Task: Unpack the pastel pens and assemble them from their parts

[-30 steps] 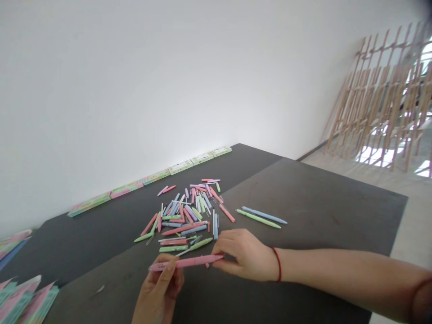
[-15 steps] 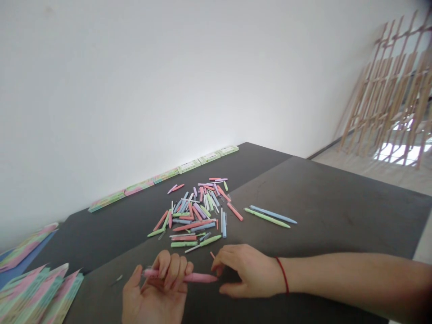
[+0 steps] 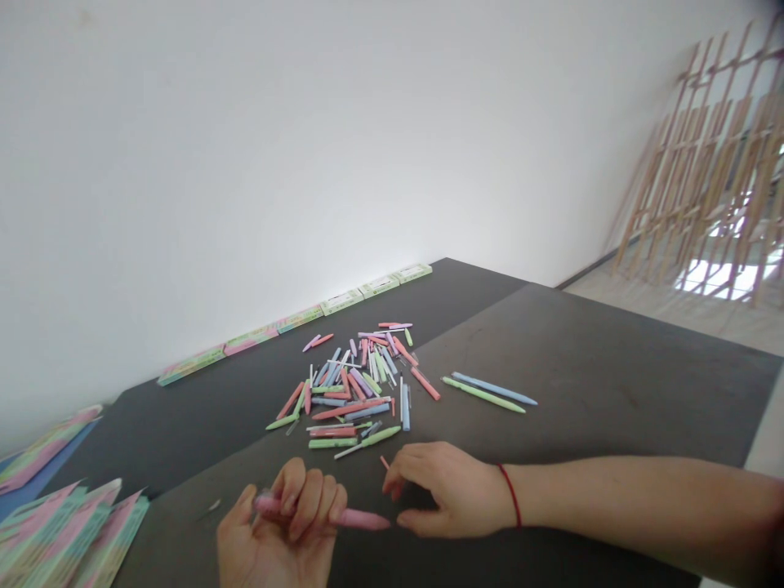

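Note:
A pink pen [image 3: 364, 519] lies across the fingers of my left hand [image 3: 285, 523], which is closed around it with the palm turned up. Its pointed tip faces right, toward my right hand [image 3: 450, 490]. That hand hovers just beside the tip, thumb and index finger apart, with nothing visible between them. A small pink piece [image 3: 385, 463] shows by the right fingertips. Beyond both hands spreads a loose pile of coloured pen barrels and tips [image 3: 349, 411], in red, green, blue and purple, with thin white refills among them.
To the right of the pile, a green pen [image 3: 483, 394] and a blue pen [image 3: 496, 389] lie side by side on the dark table [image 3: 600, 367]. Flat boxes [image 3: 343, 302] line the wall. Pastel packets [image 3: 91, 531] stand at the lower left. Wooden slats [image 3: 704, 180] lean at the right.
The pink pen's tip has dropped slightly and sits a little further from my right fingers. My left hand has shifted slightly left; my right hand stays nearly in place.

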`<action>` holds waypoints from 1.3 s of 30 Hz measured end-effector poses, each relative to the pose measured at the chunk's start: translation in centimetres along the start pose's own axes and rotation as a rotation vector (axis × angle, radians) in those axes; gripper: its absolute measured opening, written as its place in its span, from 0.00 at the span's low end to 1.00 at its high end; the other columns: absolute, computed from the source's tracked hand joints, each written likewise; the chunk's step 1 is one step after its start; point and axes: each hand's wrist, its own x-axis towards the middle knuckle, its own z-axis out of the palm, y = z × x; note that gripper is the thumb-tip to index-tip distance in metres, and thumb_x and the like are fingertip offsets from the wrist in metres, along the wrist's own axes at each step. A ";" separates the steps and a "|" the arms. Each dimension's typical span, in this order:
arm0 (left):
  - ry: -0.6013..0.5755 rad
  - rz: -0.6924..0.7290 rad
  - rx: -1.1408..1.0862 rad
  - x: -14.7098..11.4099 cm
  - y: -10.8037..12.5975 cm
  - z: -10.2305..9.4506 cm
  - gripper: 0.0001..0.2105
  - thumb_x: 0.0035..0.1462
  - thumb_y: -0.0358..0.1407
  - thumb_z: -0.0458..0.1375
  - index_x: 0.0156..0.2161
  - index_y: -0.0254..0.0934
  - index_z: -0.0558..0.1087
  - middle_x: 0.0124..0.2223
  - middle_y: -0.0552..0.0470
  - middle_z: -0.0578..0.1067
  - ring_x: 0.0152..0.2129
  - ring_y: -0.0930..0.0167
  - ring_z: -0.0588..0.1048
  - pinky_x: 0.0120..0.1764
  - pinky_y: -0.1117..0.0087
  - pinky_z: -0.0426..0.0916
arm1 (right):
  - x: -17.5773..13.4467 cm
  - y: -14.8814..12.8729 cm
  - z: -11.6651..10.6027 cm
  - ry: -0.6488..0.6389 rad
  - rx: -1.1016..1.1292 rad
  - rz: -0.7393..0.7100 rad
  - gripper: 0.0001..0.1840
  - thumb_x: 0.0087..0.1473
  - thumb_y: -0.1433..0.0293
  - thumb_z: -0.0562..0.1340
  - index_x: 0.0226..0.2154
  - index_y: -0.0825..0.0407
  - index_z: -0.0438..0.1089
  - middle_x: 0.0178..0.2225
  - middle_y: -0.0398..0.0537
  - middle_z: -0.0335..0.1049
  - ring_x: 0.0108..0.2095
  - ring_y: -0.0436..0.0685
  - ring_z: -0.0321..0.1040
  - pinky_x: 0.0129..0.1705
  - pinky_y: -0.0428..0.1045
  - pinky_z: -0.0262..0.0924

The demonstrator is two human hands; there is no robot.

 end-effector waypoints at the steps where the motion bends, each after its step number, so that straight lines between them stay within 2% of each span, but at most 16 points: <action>1: 0.003 0.003 -0.012 -0.1 0.0 0.1 0.16 0.49 0.41 0.50 0.15 0.38 0.58 0.18 0.62 0.41 0.15 0.76 0.43 0.17 0.72 0.58 | 0.0 0.0 0.0 -0.013 -0.001 -0.013 0.15 0.51 0.65 0.60 0.41 0.53 0.66 0.37 0.47 0.71 0.38 0.54 0.66 0.42 0.47 0.59; 6: -0.021 -0.020 -0.026 -0.1 0.1 -0.3 0.14 0.47 0.39 0.51 0.15 0.38 0.59 0.18 0.63 0.41 0.14 0.76 0.43 0.16 0.73 0.54 | 0.0 0.2 0.1 -0.046 -0.010 -0.087 0.14 0.52 0.63 0.60 0.40 0.54 0.67 0.36 0.48 0.71 0.37 0.54 0.66 0.43 0.47 0.59; 12: -0.064 -0.076 -0.010 -0.1 0.7 -1.1 0.13 0.43 0.39 0.55 0.15 0.39 0.58 0.16 0.64 0.39 0.13 0.78 0.40 0.15 0.73 0.52 | 0.0 -0.1 -0.2 -0.043 0.025 -0.076 0.16 0.54 0.64 0.58 0.43 0.55 0.66 0.36 0.49 0.71 0.38 0.55 0.65 0.44 0.48 0.59; 16: -0.094 -0.092 -0.023 -0.1 -0.4 -1.2 0.16 0.49 0.43 0.55 0.18 0.39 0.60 0.17 0.63 0.43 0.13 0.77 0.45 0.17 0.73 0.56 | 0.0 -0.7 -0.6 -0.089 0.146 -0.088 0.19 0.57 0.61 0.57 0.48 0.55 0.64 0.39 0.50 0.70 0.41 0.54 0.64 0.46 0.48 0.57; 18: -0.109 -0.110 0.004 0.2 -1.5 -1.5 0.18 0.52 0.47 0.54 0.19 0.38 0.62 0.17 0.62 0.48 0.14 0.76 0.50 0.20 0.72 0.60 | -0.1 -0.9 -0.3 -0.130 0.224 -0.063 0.17 0.56 0.60 0.58 0.43 0.55 0.67 0.36 0.48 0.69 0.38 0.52 0.64 0.43 0.46 0.57; 20: -0.148 -0.097 0.048 0.5 -2.5 -1.9 0.18 0.52 0.49 0.55 0.21 0.38 0.63 0.17 0.60 0.55 0.15 0.76 0.55 0.23 0.72 0.63 | 0.0 -1.0 0.2 -0.182 0.367 0.037 0.16 0.54 0.58 0.59 0.36 0.56 0.68 0.30 0.45 0.67 0.31 0.49 0.62 0.35 0.43 0.57; 23: -0.178 -0.046 0.164 1.0 -3.0 -2.6 0.14 0.52 0.44 0.59 0.24 0.37 0.66 0.20 0.58 0.63 0.18 0.75 0.63 0.28 0.71 0.67 | 0.8 -1.3 1.1 -0.282 0.732 0.273 0.17 0.56 0.60 0.57 0.31 0.58 0.68 0.22 0.40 0.61 0.21 0.45 0.56 0.24 0.41 0.53; 26: -0.110 -0.013 0.292 1.6 -2.6 -3.4 0.08 0.51 0.40 0.62 0.31 0.38 0.71 0.26 0.56 0.71 0.24 0.72 0.71 0.31 0.70 0.70 | 2.2 -1.6 1.7 -0.409 1.140 0.487 0.17 0.58 0.64 0.51 0.29 0.59 0.68 0.20 0.39 0.57 0.17 0.43 0.52 0.20 0.40 0.49; 28: -0.064 -0.021 0.312 2.1 -2.2 -4.0 0.09 0.49 0.38 0.64 0.33 0.38 0.72 0.28 0.55 0.74 0.25 0.72 0.73 0.30 0.71 0.71 | 2.9 -1.6 1.9 -0.455 1.304 0.568 0.17 0.58 0.65 0.50 0.29 0.59 0.68 0.20 0.40 0.57 0.17 0.44 0.52 0.19 0.41 0.48; 29: -0.044 -0.024 0.306 2.4 -2.1 -4.3 0.09 0.48 0.38 0.65 0.33 0.37 0.72 0.28 0.55 0.75 0.24 0.72 0.74 0.30 0.72 0.71 | 3.1 -1.5 1.8 -0.446 1.304 0.572 0.18 0.57 0.65 0.49 0.29 0.59 0.68 0.20 0.40 0.57 0.17 0.44 0.53 0.19 0.41 0.48; 31: 0.002 -0.008 0.293 2.9 -2.1 -4.8 0.11 0.45 0.38 0.67 0.32 0.36 0.72 0.28 0.53 0.77 0.25 0.72 0.76 0.30 0.73 0.72 | 3.1 -1.3 1.7 -0.362 1.113 0.499 0.17 0.57 0.63 0.51 0.30 0.58 0.68 0.21 0.41 0.59 0.17 0.44 0.53 0.20 0.41 0.48; 34: 0.041 0.024 0.295 3.4 -2.6 -5.1 0.13 0.41 0.39 0.69 0.30 0.35 0.73 0.32 0.49 0.80 0.27 0.68 0.79 0.31 0.70 0.74 | 2.7 -1.6 1.0 -0.164 0.533 0.324 0.13 0.55 0.64 0.56 0.27 0.56 0.67 0.20 0.40 0.60 0.21 0.46 0.55 0.26 0.42 0.51; 36: 0.035 0.036 0.279 3.5 -2.9 -5.2 0.14 0.39 0.39 0.70 0.29 0.35 0.73 0.31 0.49 0.81 0.28 0.66 0.79 0.33 0.68 0.75 | 2.6 -2.1 0.5 -0.103 0.234 0.259 0.10 0.56 0.67 0.55 0.28 0.55 0.67 0.21 0.40 0.61 0.23 0.47 0.56 0.29 0.43 0.51; 37: 0.030 0.045 0.267 3.4 -3.0 -5.1 0.13 0.39 0.38 0.70 0.29 0.35 0.72 0.31 0.49 0.81 0.29 0.65 0.80 0.34 0.68 0.75 | 2.6 -2.3 0.3 -0.092 0.175 0.241 0.11 0.57 0.67 0.54 0.30 0.54 0.68 0.21 0.40 0.61 0.24 0.47 0.55 0.29 0.44 0.51; 39: 0.030 0.058 0.251 3.0 -3.0 -5.0 0.12 0.40 0.37 0.69 0.29 0.36 0.72 0.32 0.49 0.81 0.33 0.63 0.80 0.36 0.67 0.75 | 2.6 -2.3 0.2 -0.109 0.277 0.232 0.15 0.60 0.64 0.50 0.32 0.55 0.67 0.21 0.40 0.59 0.22 0.47 0.53 0.27 0.43 0.50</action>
